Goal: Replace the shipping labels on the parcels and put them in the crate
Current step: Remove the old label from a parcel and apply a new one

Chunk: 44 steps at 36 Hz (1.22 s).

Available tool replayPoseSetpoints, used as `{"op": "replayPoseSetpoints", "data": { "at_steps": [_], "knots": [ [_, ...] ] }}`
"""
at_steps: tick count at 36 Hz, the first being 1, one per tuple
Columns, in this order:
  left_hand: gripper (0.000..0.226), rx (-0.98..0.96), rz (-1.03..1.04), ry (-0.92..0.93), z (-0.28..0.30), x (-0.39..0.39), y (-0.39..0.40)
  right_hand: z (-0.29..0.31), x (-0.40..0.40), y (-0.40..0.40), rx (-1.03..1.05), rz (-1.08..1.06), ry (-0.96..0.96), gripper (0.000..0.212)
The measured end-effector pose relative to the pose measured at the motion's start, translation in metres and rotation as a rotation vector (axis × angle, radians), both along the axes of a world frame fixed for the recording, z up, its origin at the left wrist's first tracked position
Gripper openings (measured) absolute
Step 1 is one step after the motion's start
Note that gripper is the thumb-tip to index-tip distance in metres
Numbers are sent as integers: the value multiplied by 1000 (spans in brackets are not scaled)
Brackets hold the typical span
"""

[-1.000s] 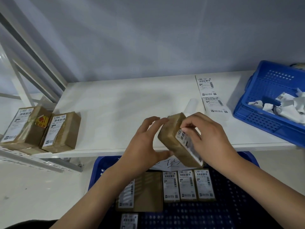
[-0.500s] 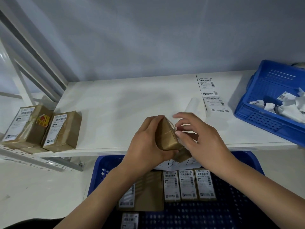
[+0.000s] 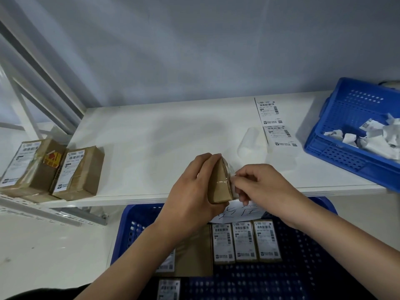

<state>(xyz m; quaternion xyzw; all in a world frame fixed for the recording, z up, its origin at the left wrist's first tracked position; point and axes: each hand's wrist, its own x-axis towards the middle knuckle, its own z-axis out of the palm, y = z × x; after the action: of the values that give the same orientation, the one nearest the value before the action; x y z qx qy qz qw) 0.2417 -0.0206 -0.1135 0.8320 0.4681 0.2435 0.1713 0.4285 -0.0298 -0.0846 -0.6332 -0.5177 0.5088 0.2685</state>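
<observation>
My left hand [image 3: 192, 191] grips a small brown taped parcel [image 3: 219, 185], held on edge above the front edge of the white table [image 3: 151, 148]. My right hand [image 3: 262, 187] pinches the white label [image 3: 232, 180] at the parcel's right face, which is turned away from view. Below the hands sits a blue crate [image 3: 134, 230] with several labelled parcels [image 3: 244, 243] in it. A strip of fresh labels [image 3: 273, 122] lies on the table to the right.
Two labelled brown parcels [image 3: 78, 172] [image 3: 26, 167] sit at the table's left end. A second blue crate [image 3: 355, 135] with crumpled old labels stands at the right. A white backing strip curl [image 3: 249, 144] lies beside the label strip. A metal rack frame [image 3: 43, 83] rises on the left.
The parcel has been turned from label-up to on edge. My right hand moved from the label's top to its right side and now pinches the label edge.
</observation>
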Motion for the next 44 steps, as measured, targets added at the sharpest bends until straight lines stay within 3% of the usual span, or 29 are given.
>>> {"op": "replayPoseSetpoints", "data": {
  "at_steps": [4,8,11,26,44],
  "knots": [
    [99,0,-19,34,-3,0,-3,2,3,-1,-50,43,-74,25],
    [98,17,-53,17,1,0,-4,6,0,0,-86,-7,13,30],
    [86,49,-70,-4,4,0,-2,7,-2,0,-46,-95,92,30],
    [72,0,-69,-115,10,-5,6,7,-9,2,112,-203,-4,33],
    [81,-95,57,-145,3,-20,-2,3,-19,-2,51,-271,91,28]
  ]
}}
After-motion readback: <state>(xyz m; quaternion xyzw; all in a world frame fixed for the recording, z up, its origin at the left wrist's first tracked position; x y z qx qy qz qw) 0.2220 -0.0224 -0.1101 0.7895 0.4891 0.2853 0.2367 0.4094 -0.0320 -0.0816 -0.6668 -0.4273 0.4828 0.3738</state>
